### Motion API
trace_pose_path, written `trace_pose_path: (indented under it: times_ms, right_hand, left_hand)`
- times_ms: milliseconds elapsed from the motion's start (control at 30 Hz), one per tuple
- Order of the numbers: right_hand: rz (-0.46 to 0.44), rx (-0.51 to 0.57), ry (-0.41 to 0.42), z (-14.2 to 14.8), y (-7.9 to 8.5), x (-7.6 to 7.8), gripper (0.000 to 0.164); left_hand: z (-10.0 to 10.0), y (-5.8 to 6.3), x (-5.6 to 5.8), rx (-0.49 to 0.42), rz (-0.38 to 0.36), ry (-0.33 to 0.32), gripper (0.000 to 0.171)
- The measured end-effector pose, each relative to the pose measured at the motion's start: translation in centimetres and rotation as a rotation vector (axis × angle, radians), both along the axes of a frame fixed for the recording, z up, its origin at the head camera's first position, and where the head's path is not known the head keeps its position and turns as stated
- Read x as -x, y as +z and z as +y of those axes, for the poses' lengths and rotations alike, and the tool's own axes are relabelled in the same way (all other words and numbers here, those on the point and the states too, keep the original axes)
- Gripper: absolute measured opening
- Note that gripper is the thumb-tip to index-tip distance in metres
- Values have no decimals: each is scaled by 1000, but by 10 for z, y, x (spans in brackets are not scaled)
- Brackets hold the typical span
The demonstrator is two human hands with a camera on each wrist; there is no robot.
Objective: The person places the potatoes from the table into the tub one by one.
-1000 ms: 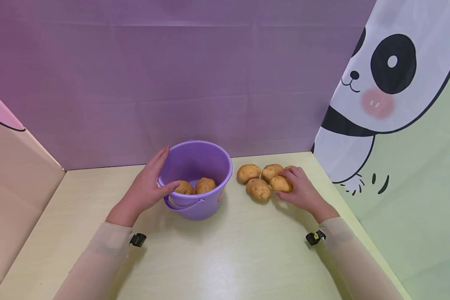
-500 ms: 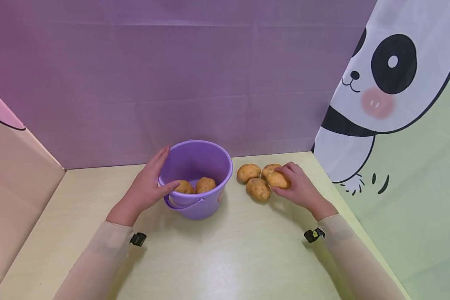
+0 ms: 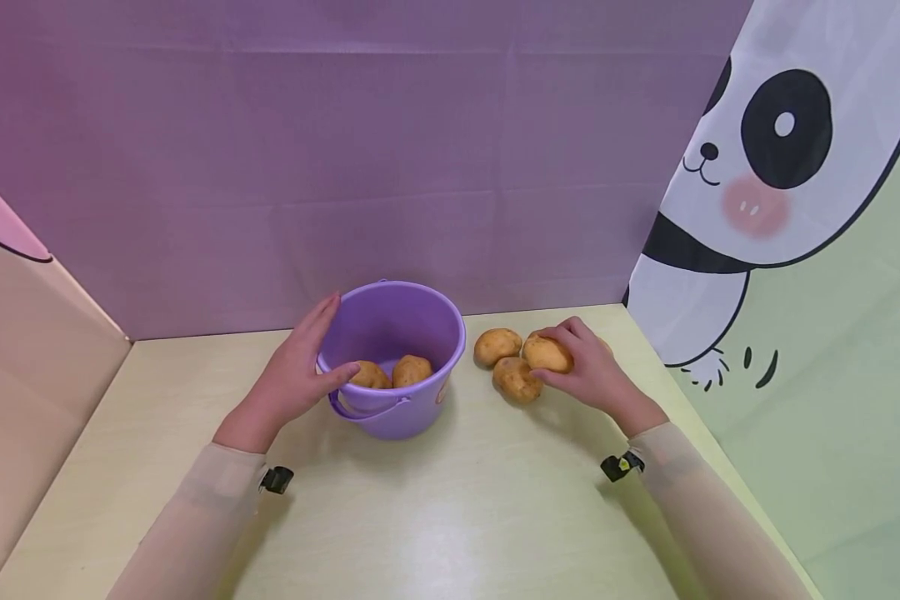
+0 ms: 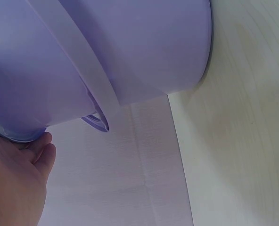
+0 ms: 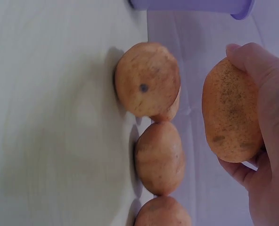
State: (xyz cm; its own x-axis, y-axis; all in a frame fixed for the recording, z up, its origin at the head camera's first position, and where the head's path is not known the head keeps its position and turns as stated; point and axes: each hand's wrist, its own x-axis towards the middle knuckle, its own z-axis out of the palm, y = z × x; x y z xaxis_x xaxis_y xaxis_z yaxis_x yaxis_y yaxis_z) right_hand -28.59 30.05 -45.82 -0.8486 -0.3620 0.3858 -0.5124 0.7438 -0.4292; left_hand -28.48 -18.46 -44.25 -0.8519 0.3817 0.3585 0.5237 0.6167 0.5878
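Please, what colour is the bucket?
The bucket is light purple, inside and outside; the head view shows it best.

Two potatoes (image 3: 411, 371) in bucket (image 3: 390, 323); other potatoes (image 3: 497, 347) right.

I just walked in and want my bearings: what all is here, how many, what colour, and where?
table: 1, pale wood, under everything
bucket: 1, purple, upright on the table
handle: 1, purple, hanging on the bucket's near side
potatoes inside: 2 showing, brown, in the bucket
loose potatoes: 4, brown, on the table right of the bucket
held potato: 1, brown, in the right hand
back wall: 1, purple, behind the table
left wall: 1, beige with pink
right wall: 1, pale green
panda: 1, black and white, on the right wall
wrist cameras: 2, black, one per wrist
sleeves: 2, beige
left hand: 1, against the bucket
right hand: 1, holding a potato
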Motion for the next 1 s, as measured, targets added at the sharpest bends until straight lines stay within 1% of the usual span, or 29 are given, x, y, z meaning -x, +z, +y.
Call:
trace_pose_path:
  times_ms: [133,433,733,1000]
  right_hand:
    - [-20,48,14,-5,3,2,52]
    - [-42,127,48,-17,9,7,54]
    - [-50,124,69,-27,18,8,57]
    - [-68,137,85,-36,31,11,56]
  left_hand:
    - [0,-1,0,0,5,1,101]
    - [0,-2,0,-1,7,4,101]
    - [0,-2,0,-1,12,3,101]
    - [0,-3,1,-1,19,4,101]
